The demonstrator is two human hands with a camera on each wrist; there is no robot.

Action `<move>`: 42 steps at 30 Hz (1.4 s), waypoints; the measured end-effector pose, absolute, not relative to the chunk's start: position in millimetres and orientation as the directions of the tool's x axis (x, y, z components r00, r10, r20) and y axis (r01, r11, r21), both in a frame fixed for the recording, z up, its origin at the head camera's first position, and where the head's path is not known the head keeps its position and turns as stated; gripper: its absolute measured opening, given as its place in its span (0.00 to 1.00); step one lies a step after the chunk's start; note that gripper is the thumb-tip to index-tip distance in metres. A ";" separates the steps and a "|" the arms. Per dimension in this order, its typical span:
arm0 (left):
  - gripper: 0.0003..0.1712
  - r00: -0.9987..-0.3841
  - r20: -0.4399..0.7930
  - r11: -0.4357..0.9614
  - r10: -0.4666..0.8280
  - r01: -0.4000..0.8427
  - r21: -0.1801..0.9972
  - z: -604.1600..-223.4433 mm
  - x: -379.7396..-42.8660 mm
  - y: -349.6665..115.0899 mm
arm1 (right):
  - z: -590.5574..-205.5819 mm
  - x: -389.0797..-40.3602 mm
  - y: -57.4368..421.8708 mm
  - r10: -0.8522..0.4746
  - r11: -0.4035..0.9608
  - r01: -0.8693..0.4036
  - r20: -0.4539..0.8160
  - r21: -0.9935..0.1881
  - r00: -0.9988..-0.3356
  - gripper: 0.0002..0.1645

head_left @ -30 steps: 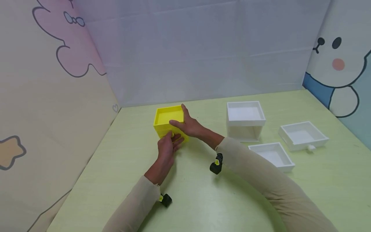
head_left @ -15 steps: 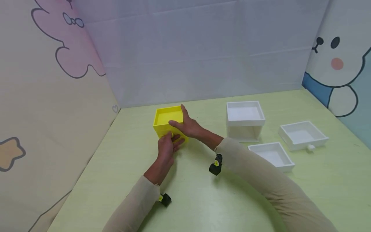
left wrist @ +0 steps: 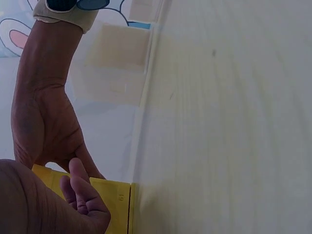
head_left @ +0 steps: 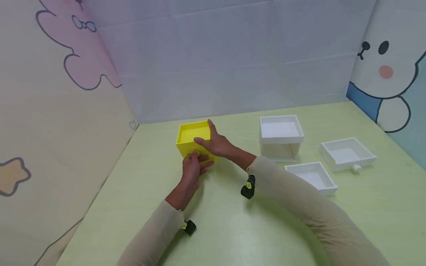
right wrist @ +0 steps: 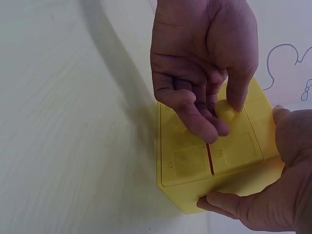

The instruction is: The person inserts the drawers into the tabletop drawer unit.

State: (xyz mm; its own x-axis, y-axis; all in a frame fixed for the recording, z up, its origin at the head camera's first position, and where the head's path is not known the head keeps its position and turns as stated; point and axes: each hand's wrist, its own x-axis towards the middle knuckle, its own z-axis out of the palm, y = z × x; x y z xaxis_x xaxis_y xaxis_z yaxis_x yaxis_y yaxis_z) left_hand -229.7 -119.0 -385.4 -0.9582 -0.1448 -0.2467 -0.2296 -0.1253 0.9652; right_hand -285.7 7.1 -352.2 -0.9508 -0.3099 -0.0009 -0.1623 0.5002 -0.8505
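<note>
A small yellow drawer cabinet [head_left: 194, 133] with a shallow recessed top stands toward the back left of the table. Its front, close up in the right wrist view, has two drawer faces, one above the other, both in the cabinet. My left hand [head_left: 191, 170] pinches the round yellow knob [right wrist: 225, 111] of the upper drawer [right wrist: 239, 148] between thumb and fingers. The other fingers hang in front of the lower drawer [right wrist: 183, 156], whose knob they mostly hide. My right hand [head_left: 217, 144] grips the cabinet's right side, with its thumb at the top front edge.
On the right stands a white cabinet [head_left: 281, 140] with an open front. Near it lie two white drawers: one [head_left: 348, 152] with its knob showing, the other [head_left: 311, 177] partly behind my right sleeve [head_left: 293, 195]. Cloth walls [head_left: 199, 66] border the table [head_left: 226, 229].
The loose fingers of my left hand have dropped and spread slightly. Both hands keep their hold, and the cabinet stays in place.
</note>
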 end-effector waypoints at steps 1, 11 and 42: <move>0.23 -0.957 -0.251 -0.111 -0.144 -0.237 0.965 -384.3 -230.3 -119.5 | -351.0 -286.3 7.3 -0.306 0.508 -0.164 0.000 -0.846 -0.952 0.58; 0.38 -0.915 -0.403 -0.037 -0.021 -0.402 0.915 -382.4 -223.4 -124.2 | -337.9 -274.2 9.5 -0.256 0.722 -0.222 0.045 -0.655 -0.966 0.55; 0.31 -0.920 -0.097 0.181 0.380 -0.029 0.983 -370.5 -229.0 -52.3 | -349.2 -196.3 138.4 -0.190 0.650 -0.652 0.747 -0.391 -0.637 0.10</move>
